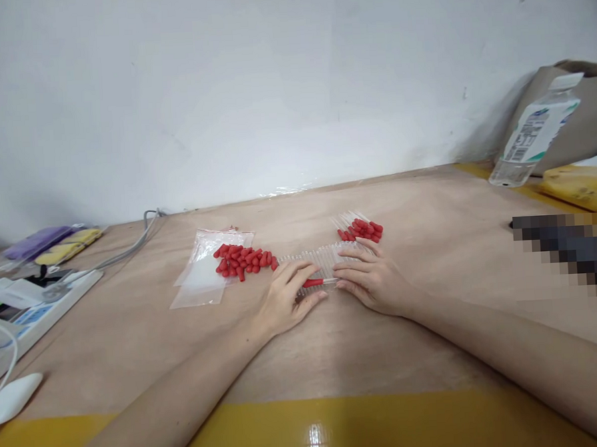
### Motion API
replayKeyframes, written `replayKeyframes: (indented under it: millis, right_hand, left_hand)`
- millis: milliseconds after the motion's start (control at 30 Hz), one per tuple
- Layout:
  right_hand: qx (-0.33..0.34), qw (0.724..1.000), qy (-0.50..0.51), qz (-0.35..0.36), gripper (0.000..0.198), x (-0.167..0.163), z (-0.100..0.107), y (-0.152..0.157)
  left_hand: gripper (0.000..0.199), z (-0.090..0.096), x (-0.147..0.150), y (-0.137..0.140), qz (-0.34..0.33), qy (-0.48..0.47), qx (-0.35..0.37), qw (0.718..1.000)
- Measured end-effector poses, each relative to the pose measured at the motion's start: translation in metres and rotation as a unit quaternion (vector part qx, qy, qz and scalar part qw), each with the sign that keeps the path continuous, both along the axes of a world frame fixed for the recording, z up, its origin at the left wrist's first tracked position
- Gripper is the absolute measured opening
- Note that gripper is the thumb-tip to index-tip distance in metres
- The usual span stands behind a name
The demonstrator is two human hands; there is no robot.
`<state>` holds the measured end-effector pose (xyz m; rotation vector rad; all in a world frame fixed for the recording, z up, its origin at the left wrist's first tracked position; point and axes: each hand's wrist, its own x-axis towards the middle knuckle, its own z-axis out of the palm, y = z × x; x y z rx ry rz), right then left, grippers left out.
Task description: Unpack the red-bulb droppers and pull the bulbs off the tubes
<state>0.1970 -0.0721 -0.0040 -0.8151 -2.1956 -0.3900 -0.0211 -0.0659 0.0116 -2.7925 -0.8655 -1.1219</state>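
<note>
Between the fingers of my left hand (287, 296) is a red rubber bulb (312, 283), lying sideways. My right hand (376, 283) pinches a clear glass dropper tube (330, 281) whose end meets the bulb; how far it sits inside, I cannot tell. Beneath and behind both hands lies a row of clear glass tubes (325, 255), partly covered by the fingers. Left of the row is a pile of loose red bulbs (240, 260), partly on clear zip bags (202, 295). Behind my right hand lie several droppers with red bulbs fitted (363, 229).
At the left are a power strip (72, 295) with cables, a white rounded object (17, 397) and purple and yellow packets (54, 244). A plastic bottle (538, 131) stands at the right by a grey bag (578, 115) and a yellow package (577, 185). The wall (271, 85) bounds the table behind.
</note>
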Motion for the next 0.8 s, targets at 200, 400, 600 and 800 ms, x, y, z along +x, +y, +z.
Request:
replayKeyframes:
  millis: [200, 400, 600, 800]
  right_hand:
    - [-0.010, 1.000, 0.005, 0.019, 0.017, -0.0050, 0.0020, -0.0044]
    - [-0.016, 0.999, 0.010, 0.043, 0.017, -0.0089, -0.0021, -0.0036]
    - [-0.004, 0.997, 0.033, 0.076, 0.015, -0.0106, -0.0023, -0.0031]
    - [0.017, 0.995, 0.041, 0.091, 0.015, -0.0087, -0.0024, 0.0006]
  left_hand:
    - [0.016, -0.0071, 0.0042, 0.0071, -0.039, 0.019, 0.034, 0.998]
    - [0.021, -0.0047, 0.0043, 0.0037, -0.033, 0.020, 0.046, 0.998]
    - [0.015, -0.0039, 0.0062, 0.0043, -0.057, 0.026, 0.076, 0.995]
    - [0.013, -0.0038, 0.0101, 0.0066, -0.051, 0.031, 0.047, 0.997]
